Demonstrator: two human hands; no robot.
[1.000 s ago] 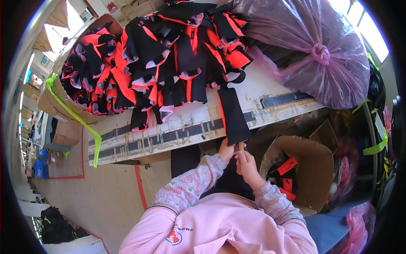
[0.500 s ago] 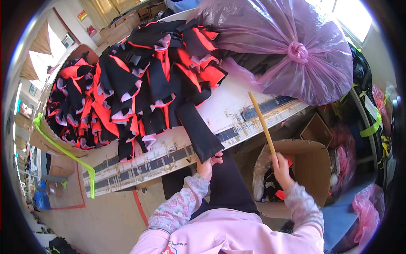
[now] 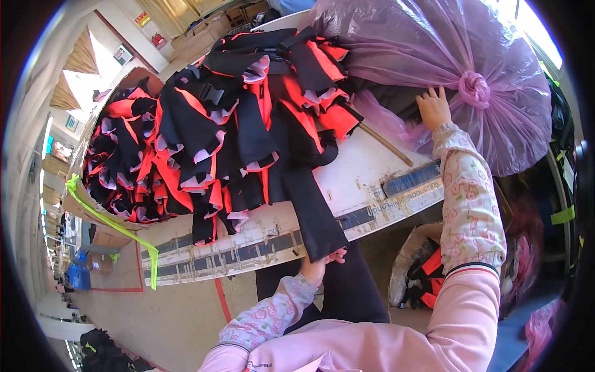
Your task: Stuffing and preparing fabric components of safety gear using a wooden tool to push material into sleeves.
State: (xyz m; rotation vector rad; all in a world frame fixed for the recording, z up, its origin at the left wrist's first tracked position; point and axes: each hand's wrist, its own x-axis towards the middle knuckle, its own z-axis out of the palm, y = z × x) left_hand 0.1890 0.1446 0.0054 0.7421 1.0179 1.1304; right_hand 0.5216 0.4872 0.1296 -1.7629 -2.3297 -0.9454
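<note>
My left hand (image 3: 314,269) is closed on the lower end of a black fabric piece (image 3: 315,217), which hangs over the table's near edge. The upper end of that piece reaches into a large heap of black and orange-red fabric pieces (image 3: 214,133). At the right, my right hand (image 3: 434,109) lies with its fingers apart against a big knotted pink plastic bag (image 3: 502,56). It holds nothing that I can see. Between the heap and this hand, a thin wooden stick (image 3: 387,145) rests on the tabletop, its far end by the fabric.
The white table (image 3: 334,177) has a worn, taped front edge. A neon-green strap (image 3: 114,229) trails over its left side. Below at right stands a cardboard box (image 3: 409,254) with black and orange pieces inside. Another pink bag (image 3: 542,332) is at the lower right.
My right hand has let go of the stick, now on the table, and moved up to the pink bag. My left hand keeps its hold on the fabric piece. The view has shifted somewhat.
</note>
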